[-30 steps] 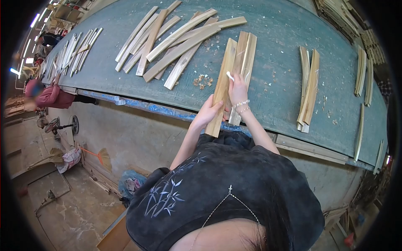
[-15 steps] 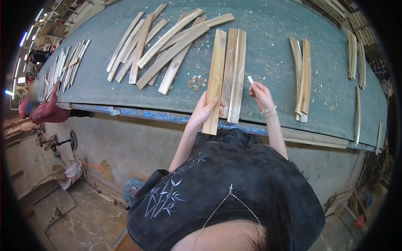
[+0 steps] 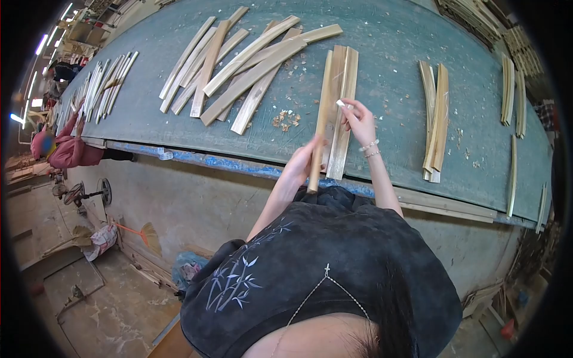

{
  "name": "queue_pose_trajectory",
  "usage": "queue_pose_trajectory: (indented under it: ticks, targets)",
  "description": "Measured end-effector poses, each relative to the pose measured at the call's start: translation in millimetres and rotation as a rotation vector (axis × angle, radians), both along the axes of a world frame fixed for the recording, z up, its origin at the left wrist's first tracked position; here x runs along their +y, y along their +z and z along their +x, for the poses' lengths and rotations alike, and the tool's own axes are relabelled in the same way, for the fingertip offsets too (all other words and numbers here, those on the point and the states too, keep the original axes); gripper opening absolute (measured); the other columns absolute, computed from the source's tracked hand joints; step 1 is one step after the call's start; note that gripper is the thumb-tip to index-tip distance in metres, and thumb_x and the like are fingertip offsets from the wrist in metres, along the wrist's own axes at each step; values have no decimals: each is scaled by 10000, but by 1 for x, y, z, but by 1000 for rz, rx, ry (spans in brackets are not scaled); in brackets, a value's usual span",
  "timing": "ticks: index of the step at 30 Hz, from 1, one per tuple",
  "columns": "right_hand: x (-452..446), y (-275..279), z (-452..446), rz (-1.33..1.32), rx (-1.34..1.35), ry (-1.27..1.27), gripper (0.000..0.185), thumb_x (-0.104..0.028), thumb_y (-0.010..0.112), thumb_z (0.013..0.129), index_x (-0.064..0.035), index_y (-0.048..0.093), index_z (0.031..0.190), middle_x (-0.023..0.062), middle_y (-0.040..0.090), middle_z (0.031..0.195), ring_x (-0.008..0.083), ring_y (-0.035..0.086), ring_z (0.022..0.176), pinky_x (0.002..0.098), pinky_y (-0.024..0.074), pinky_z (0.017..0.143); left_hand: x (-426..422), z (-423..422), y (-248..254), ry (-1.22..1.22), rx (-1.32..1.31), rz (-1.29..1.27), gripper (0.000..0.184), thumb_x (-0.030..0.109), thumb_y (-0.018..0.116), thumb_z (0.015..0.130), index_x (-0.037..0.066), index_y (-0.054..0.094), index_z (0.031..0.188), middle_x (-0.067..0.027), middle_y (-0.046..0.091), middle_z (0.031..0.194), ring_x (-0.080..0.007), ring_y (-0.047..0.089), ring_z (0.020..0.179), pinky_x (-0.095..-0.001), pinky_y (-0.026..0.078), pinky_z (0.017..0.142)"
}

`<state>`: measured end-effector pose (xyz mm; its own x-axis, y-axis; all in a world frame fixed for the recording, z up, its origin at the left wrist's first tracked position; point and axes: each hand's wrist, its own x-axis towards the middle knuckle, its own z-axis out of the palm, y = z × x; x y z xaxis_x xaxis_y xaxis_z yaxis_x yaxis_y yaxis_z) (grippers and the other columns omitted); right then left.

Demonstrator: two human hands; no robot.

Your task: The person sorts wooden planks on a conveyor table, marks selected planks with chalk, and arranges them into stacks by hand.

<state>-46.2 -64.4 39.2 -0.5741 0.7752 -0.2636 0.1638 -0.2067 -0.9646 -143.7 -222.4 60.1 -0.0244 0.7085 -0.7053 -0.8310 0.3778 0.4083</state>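
Note:
My left hand [image 3: 300, 163] is closed around the near end of a wooden strip [image 3: 324, 101], which is tipped up on its narrow edge. My right hand [image 3: 362, 124] pinches a short white stick that looks like chalk [image 3: 341, 103], just over two more wooden strips [image 3: 339, 156]. Those two lie side by side on the green table [image 3: 382, 83], their near ends by its front edge. Whether the chalk touches the wood I cannot tell.
A loose pile of wooden strips [image 3: 256, 77] lies to the left, near some wood shavings [image 3: 286, 120]. To the right is a smaller bunch of strips [image 3: 440, 119], with others at the far right. A person in a pink top [image 3: 67, 154] handles thin strips at the far left.
My left hand has turned its strip from lying face-up onto its edge. My right hand, with the chalk, has moved left and up over the two strips.

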Motion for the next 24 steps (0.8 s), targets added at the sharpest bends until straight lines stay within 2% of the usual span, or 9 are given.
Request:
queue_pose_trajectory:
  ticks: [2,3,4,6,10,13,20,22,24]
  targets:
    - [10,-3,-10,362,-209,-53,197,-228,597,744,-99,614,892,33,588,589,93,550,509,245,415,462,-3,11,10,1,64,13,414,295,500,824,75,355,1144,-81,523,836,-146,528,645,-319,473,592]
    - [13,0,-14,362,-208,-46,197,-228,597,744,-99,614,892,33,588,589,93,550,509,245,415,462,-2,16,22,-4,128,24,449,238,512,822,81,302,1187,-107,525,867,-171,552,686,-355,496,621]
    - [16,3,-18,509,-242,-31,188,-234,586,746,-110,616,885,55,595,619,142,567,537,268,428,487,-3,18,27,46,-54,103,522,120,498,819,115,191,1241,-141,514,898,-221,570,746,-402,511,650]
    - [20,9,-24,730,-307,44,170,-240,554,750,-146,616,878,87,607,732,249,585,661,316,453,568,-5,25,24,22,-31,134,488,106,473,828,123,183,1220,-141,520,889,-214,568,732,-380,515,630]
    - [9,10,-41,988,-398,217,137,-194,556,732,-143,610,847,70,602,789,223,583,701,321,443,600,-3,30,24,-6,35,180,438,63,426,839,131,183,1197,-111,523,814,-179,558,644,-323,508,546]
    - [-1,12,-45,1092,-637,97,159,-168,543,744,-117,611,878,89,606,773,250,581,700,337,454,612,-1,29,26,-13,63,177,463,61,442,832,133,183,1209,-96,513,773,-172,546,610,-307,489,519]
    - [-41,51,4,1036,-644,233,163,-141,545,742,-104,613,886,87,607,719,200,584,631,299,444,587,4,35,19,-25,88,185,469,58,460,822,142,200,1204,-88,506,754,-174,536,592,-306,476,502]
    - [-39,51,21,470,-249,238,199,-169,550,775,-81,591,948,45,593,670,127,559,593,252,426,579,5,30,23,-26,94,175,465,58,459,822,143,203,1201,-88,506,750,-173,534,585,-305,476,501]
    - [-22,32,37,290,-98,32,252,-190,556,783,-59,561,999,45,592,665,114,555,594,256,430,569,6,26,31,7,107,135,458,59,464,818,141,215,1194,-86,506,732,-165,526,558,-301,470,490]
